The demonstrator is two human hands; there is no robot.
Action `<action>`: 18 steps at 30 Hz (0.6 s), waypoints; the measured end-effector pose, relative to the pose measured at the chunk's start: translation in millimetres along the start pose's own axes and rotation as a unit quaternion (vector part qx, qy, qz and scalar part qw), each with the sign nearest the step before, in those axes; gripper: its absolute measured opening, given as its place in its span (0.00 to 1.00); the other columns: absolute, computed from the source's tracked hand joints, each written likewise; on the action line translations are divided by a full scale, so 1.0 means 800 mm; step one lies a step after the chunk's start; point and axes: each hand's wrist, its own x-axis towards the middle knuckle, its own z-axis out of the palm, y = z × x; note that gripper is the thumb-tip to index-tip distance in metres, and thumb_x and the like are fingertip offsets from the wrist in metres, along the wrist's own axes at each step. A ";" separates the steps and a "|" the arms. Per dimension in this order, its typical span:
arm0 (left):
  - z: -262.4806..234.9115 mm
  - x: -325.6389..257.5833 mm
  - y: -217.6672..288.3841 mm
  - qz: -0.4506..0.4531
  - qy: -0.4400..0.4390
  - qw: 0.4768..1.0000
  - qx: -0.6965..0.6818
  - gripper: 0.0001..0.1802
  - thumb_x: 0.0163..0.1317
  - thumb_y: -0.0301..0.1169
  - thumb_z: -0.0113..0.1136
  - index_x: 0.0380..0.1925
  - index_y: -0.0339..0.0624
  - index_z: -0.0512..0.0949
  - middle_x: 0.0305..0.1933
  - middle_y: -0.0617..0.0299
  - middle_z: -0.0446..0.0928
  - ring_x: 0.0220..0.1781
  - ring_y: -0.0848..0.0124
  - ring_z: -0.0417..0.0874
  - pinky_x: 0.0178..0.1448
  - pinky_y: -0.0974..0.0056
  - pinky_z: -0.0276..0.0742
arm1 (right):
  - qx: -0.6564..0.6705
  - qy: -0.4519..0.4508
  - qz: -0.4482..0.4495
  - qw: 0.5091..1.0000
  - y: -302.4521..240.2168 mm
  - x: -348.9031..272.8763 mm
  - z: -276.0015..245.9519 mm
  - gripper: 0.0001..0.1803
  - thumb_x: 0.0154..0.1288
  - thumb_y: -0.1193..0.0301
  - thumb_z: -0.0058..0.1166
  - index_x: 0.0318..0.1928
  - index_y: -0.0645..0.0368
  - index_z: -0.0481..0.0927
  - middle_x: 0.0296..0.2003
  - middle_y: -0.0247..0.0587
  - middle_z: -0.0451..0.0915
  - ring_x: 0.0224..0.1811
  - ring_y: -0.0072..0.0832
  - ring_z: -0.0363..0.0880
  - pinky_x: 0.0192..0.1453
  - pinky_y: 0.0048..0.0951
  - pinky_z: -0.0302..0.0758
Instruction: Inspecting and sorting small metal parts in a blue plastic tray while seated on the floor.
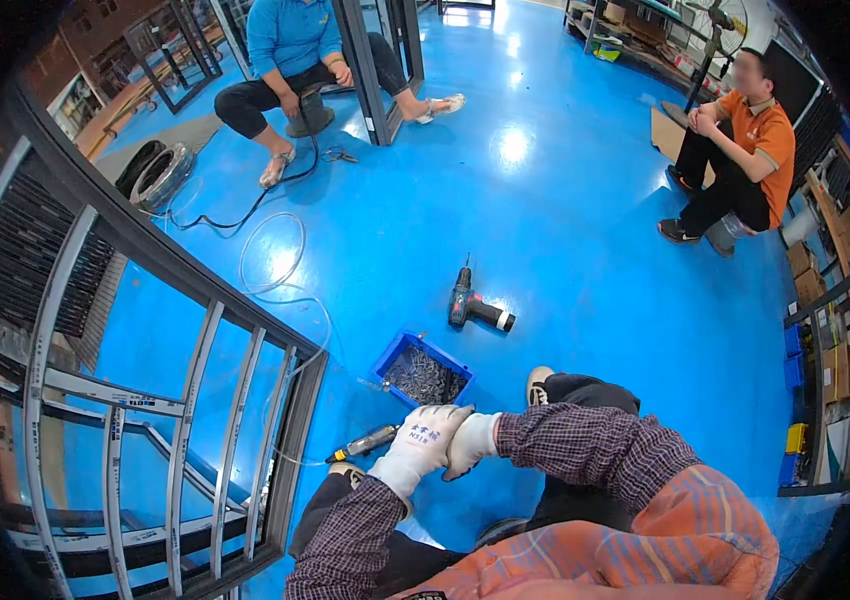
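My left hand (425, 437) and my right hand (469, 447), both in white gloves, are pressed together in front of my knees. Their fingers are curled; anything between them is hidden. Just beyond them is a blue bin (381, 371) holding many small metal screws. To the left of my left hand lies a slim dark cylindrical power tool (367, 443) with a yellow end, beside a clear thin hose. Farther out, a cordless drill (464, 304) rests on the blue floor with its bit pointing away.
A dark metal frame with pale bars (182, 450) stands close on my left. A clear hose (302, 250) loops over the floor (585, 300). One person (295, 40) in blue sits ahead by an upright frame; another (745, 150) in orange sits at right. Shelves (830, 380) line the right side.
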 end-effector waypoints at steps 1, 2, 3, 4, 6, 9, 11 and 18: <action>-0.001 0.001 0.001 0.000 -0.002 1.000 0.001 0.39 0.40 0.31 0.66 0.59 0.49 0.69 0.56 0.58 0.75 0.56 0.59 0.76 0.62 0.59 0.67 | -0.002 0.005 -0.002 1.000 0.003 0.002 0.004 0.24 0.59 0.48 0.50 0.38 0.56 0.81 0.32 0.39 0.83 0.32 0.38 0.78 0.45 0.35 0.73; -0.001 0.002 0.001 0.001 -0.003 1.000 0.003 0.39 0.40 0.31 0.66 0.59 0.49 0.69 0.56 0.58 0.75 0.56 0.59 0.76 0.62 0.59 0.67 | -0.005 0.009 -0.005 1.000 0.006 0.003 0.007 0.24 0.59 0.48 0.50 0.38 0.56 0.81 0.31 0.38 0.83 0.31 0.38 0.78 0.45 0.35 0.73; -0.002 0.003 0.002 0.001 -0.005 1.000 0.004 0.39 0.40 0.31 0.66 0.59 0.49 0.69 0.56 0.58 0.75 0.56 0.59 0.76 0.62 0.59 0.67 | -0.007 0.014 -0.007 1.000 0.008 0.004 0.009 0.24 0.59 0.48 0.50 0.38 0.56 0.81 0.31 0.38 0.83 0.31 0.37 0.78 0.45 0.35 0.73; -0.001 0.002 0.001 0.001 -0.005 1.000 0.004 0.39 0.40 0.31 0.66 0.59 0.49 0.69 0.56 0.58 0.75 0.56 0.59 0.76 0.62 0.59 0.67 | -0.007 0.014 -0.007 1.000 0.006 0.003 0.007 0.24 0.59 0.48 0.50 0.38 0.56 0.81 0.31 0.38 0.83 0.31 0.37 0.78 0.45 0.35 0.73; -0.002 0.001 0.000 0.000 -0.010 1.000 0.005 0.39 0.40 0.30 0.66 0.59 0.49 0.69 0.56 0.58 0.75 0.56 0.59 0.76 0.62 0.59 0.67 | 0.002 -0.005 0.004 1.000 0.000 -0.001 -0.001 0.23 0.59 0.48 0.50 0.37 0.56 0.81 0.30 0.38 0.82 0.31 0.37 0.78 0.44 0.35 0.73; -0.003 0.001 -0.001 -0.002 -0.014 1.000 0.006 0.39 0.39 0.30 0.66 0.59 0.49 0.69 0.56 0.58 0.75 0.56 0.59 0.76 0.62 0.59 0.67 | 0.010 -0.023 0.016 1.000 -0.004 -0.003 -0.007 0.23 0.58 0.48 0.50 0.36 0.56 0.81 0.30 0.38 0.82 0.30 0.37 0.78 0.44 0.35 0.73; -0.004 0.002 0.000 -0.005 -0.017 1.000 0.006 0.39 0.39 0.30 0.66 0.59 0.49 0.69 0.56 0.58 0.75 0.56 0.59 0.76 0.62 0.58 0.67 | 0.012 -0.012 0.015 1.000 -0.003 -0.002 -0.005 0.22 0.58 0.50 0.51 0.36 0.56 0.81 0.30 0.37 0.82 0.31 0.37 0.78 0.44 0.35 0.73; -0.010 -0.003 0.003 -0.010 0.001 0.999 0.039 0.39 0.40 0.29 0.66 0.59 0.50 0.69 0.56 0.58 0.75 0.56 0.59 0.76 0.62 0.59 0.67 | 0.024 -0.036 0.036 0.998 -0.002 0.005 -0.006 0.18 0.59 0.55 0.50 0.33 0.57 0.82 0.28 0.38 0.82 0.29 0.38 0.76 0.40 0.37 0.72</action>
